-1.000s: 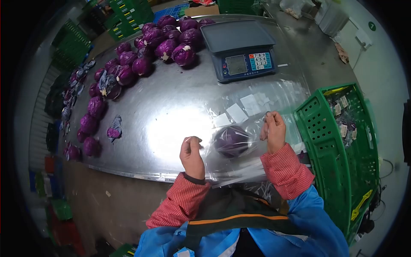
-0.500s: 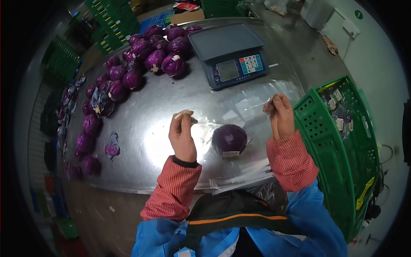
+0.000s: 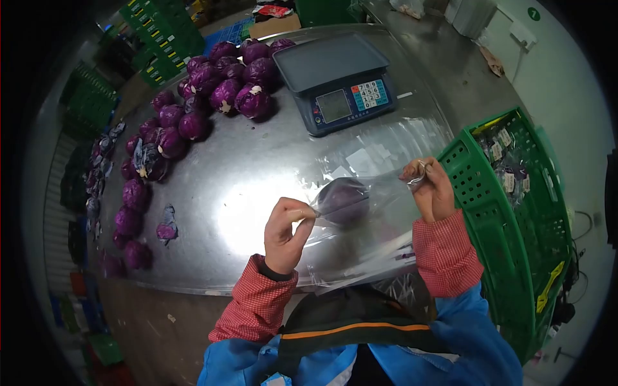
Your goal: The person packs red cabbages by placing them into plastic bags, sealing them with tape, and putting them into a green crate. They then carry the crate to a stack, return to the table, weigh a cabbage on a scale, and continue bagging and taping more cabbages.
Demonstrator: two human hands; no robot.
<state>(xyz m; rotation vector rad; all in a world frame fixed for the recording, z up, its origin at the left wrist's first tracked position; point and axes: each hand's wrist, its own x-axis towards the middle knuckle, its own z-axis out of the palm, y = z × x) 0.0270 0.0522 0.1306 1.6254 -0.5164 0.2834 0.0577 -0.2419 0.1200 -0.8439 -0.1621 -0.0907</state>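
A red cabbage [image 3: 342,204] rests on the metal table in front of me, seen through a clear plastic bag [image 3: 388,186] stretched over it. My left hand [image 3: 288,233] pinches the bag's near left edge between thumb and fingers, just left of the cabbage. At the far right edge of the bag, my right hand [image 3: 430,186] has its fingers closed on the plastic. More clear plastic sheets [image 3: 360,264] lie flat on the table beneath and around the cabbage.
A digital scale [image 3: 341,80] stands at the back of the metal table [image 3: 238,161]. Several red cabbages [image 3: 193,125] line its left and back. One loose leaf [image 3: 167,225] lies at left. A green crate [image 3: 489,193] with labelled clear packs [image 3: 508,180] stands at right.
Both hands have come down towards me, the left also moving right, drawing the clear plastic across the cabbage. The white label visible on the cabbage before is now obscured.
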